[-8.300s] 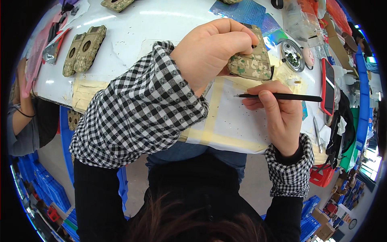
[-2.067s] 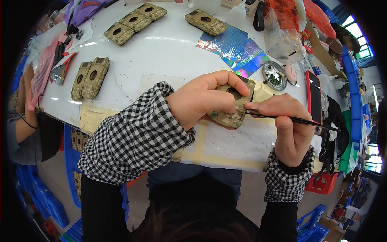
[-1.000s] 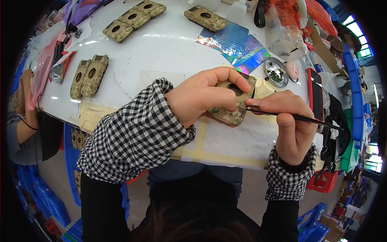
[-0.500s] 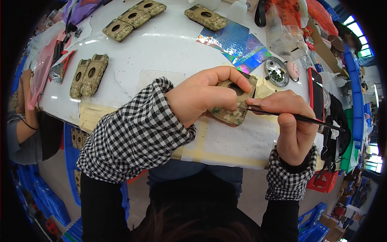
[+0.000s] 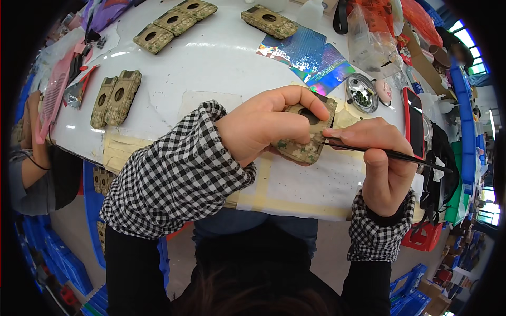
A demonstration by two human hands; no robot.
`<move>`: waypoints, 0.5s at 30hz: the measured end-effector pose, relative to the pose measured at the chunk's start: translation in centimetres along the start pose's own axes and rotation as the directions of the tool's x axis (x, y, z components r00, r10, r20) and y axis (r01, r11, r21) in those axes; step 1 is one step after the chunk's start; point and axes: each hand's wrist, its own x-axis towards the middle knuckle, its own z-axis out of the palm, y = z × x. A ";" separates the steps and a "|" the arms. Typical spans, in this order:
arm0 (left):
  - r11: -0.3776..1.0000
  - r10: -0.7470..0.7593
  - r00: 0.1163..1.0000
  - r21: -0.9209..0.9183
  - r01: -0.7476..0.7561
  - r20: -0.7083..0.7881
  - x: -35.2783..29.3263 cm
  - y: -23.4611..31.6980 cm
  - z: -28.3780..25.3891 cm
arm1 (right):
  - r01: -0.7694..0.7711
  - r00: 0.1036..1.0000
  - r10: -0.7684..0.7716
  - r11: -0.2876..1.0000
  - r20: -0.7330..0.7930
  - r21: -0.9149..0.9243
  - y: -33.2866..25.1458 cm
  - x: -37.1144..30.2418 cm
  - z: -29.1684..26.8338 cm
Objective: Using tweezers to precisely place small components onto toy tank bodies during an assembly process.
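My left hand is closed around a camouflage toy tank hull, tan and green with a round hole in its top. The hull is held just over the near part of the table. Between the thumb and fingers of my right hand are black tweezers, their tips touching the hull's surface near my left thumb. Whatever lies at the tips is too small to make out. Beyond my right hand stands a round clear dish of small dark green bits.
More camouflage hulls lie at the left, far left and far middle of the white table. Shiny holographic sheets and a red-cased phone lie to the right. Another person's arm shows at the left edge.
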 end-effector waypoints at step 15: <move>1.000 -0.007 1.000 -0.008 0.007 -0.004 0.0 0.1 0.1 | 0.016 1.000 -0.016 1.000 0.011 -0.011 0.1 0.0 0.0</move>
